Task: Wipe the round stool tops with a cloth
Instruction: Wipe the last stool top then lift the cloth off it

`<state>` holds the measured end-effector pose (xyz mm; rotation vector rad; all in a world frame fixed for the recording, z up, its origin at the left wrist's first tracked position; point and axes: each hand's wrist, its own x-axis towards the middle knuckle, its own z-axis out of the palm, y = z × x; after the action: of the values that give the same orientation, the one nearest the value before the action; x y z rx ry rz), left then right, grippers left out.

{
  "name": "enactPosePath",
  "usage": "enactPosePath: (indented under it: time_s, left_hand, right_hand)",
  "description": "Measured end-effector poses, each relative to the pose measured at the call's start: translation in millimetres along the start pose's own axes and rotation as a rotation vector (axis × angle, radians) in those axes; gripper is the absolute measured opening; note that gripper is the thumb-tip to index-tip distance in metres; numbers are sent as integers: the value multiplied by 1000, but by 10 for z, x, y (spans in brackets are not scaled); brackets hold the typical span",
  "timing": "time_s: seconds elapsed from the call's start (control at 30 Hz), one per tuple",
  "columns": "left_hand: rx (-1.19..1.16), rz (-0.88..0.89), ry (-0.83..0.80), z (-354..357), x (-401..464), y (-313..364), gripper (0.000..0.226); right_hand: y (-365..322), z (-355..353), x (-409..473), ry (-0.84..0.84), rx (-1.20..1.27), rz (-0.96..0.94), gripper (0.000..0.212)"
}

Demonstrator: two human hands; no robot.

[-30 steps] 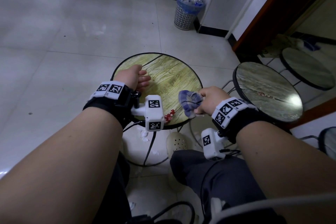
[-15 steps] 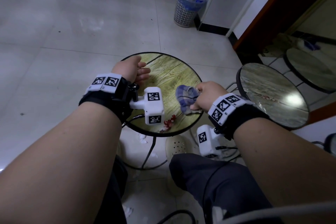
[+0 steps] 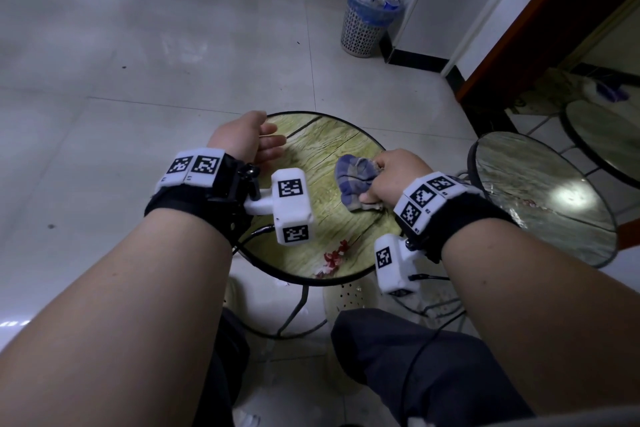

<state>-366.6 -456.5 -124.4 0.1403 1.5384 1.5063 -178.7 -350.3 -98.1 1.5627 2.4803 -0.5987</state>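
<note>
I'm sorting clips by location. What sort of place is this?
Probably a room in a home, though a small eatery is possible. It has a tiled floor, a full wastebasket by the wall, a doorway at right, and several round stools close together.

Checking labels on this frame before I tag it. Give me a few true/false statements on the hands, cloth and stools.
1. The right hand holds a bunched blue checked cloth on the green wood-grain stool top. True.
2. The left hand also grips the cloth. False: it rests open at the stool top's far left edge, apart from the cloth.
3. Red and white scraps lie near the stool top's near rim. True.
4. The waste basket by the wall is empty. False: it is full of crumpled litter.
5. A second round stool top stands to the right. True.
</note>
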Motion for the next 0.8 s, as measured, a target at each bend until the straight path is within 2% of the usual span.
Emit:
enactPosePath:
  time_s: [0.2,0.8]
  left_hand:
    - [-27,-1,4,-44,40,25,30]
    - [-40,-12,27,-67,123,117,31]
  right_hand:
    - [-101,-22,120,9,-21,-16,13]
    - [-417,-162,536,-33,-136,-83,19]
